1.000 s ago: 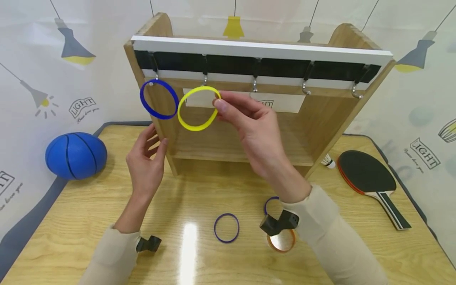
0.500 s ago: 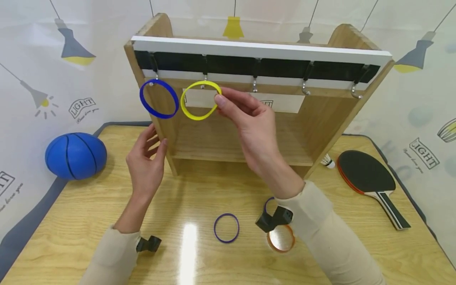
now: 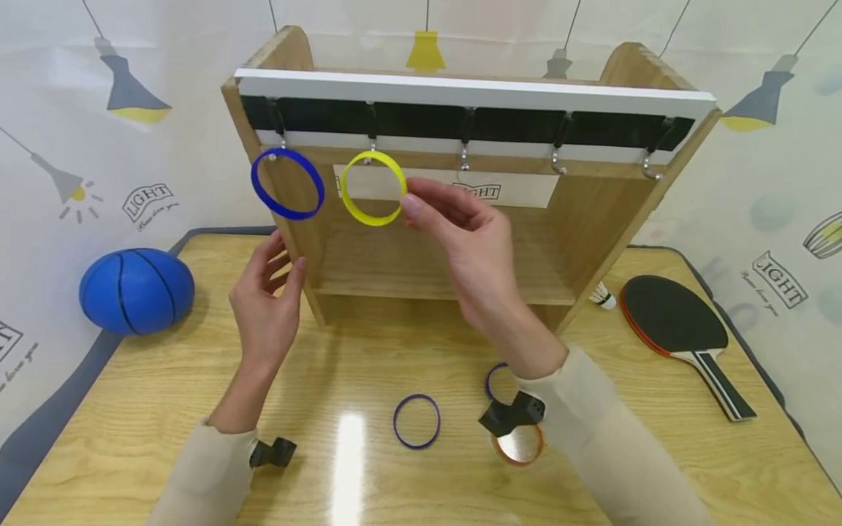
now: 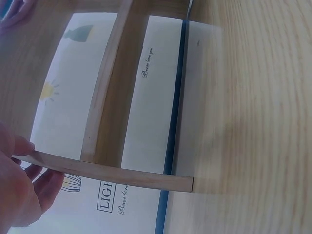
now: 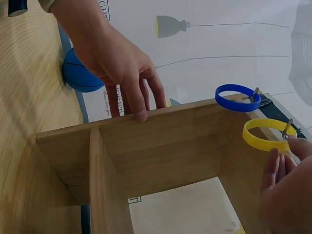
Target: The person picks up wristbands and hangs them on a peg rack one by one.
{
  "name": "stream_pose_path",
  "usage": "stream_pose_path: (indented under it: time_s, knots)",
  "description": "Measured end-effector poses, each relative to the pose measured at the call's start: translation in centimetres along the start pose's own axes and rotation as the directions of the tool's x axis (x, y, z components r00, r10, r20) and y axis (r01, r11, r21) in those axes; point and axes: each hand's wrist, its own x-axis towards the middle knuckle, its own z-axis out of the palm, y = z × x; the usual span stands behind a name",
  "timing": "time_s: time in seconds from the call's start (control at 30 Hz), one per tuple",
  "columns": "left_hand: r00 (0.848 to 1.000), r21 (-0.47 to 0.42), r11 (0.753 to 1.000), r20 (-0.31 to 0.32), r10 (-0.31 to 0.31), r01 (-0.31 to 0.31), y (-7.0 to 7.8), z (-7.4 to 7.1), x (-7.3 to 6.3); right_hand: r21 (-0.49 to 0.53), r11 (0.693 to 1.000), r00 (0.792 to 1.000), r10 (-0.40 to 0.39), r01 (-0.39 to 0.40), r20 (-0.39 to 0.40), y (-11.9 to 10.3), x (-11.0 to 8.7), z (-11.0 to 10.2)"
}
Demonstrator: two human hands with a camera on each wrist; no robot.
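Thumb and fingers of my right hand (image 3: 476, 252) pinch the right side of a yellow wristband (image 3: 347, 199) in front of the shelf. In the right wrist view, the tip of the second metal hook (image 5: 289, 126) shows within the yellow band's loop. On the leftmost hook hangs a blue wristband (image 3: 321, 191), beside the yellow one. My left hand (image 3: 266, 310) holds the left side panel of the wooden shelf (image 3: 309, 241); the left wrist view has the thumb and fingers (image 4: 48, 192) on opposite sides of the panel's edge.
Three more hooks (image 3: 464, 157) line the rail to the right. On the table lie a dark blue wristband (image 3: 395, 424), another partly hidden blue one (image 3: 488, 380) and an orange one (image 3: 539, 453). A blue ball (image 3: 137, 292), a shuttlecock (image 3: 604, 296) and a table tennis bat (image 3: 674, 314) flank the shelf.
The yellow wristband has risen from below the second hook to the hook's height and turned slightly, with my right hand still pinching it. My left hand keeps its place on the shelf.
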Motion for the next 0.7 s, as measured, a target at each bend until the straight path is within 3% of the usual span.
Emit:
stream_pose_path:
  time_s: [0.4,0.57,0.7]
  knots:
    - [1.0,0.017,1.0,0.002,-0.02,0.02,0.1,-0.2,-0.1,-0.12,0.989,0.997,0.081,-0.083,-0.017,1.1,-2.7,-3.6]
    - [1.0,0.009,1.0,0.001,-0.019,0.019,0.1,0.0,-0.1,-0.255,0.96,0.991,0.13,-0.115,0.041,1.5,-4.2,-5.3]
    - [1.0,0.012,1.0,-0.001,-0.012,0.012,0.1,0.1,-0.1,-0.373,0.921,0.973,0.181,-0.115,0.147,1.7,-5.5,-6.6]
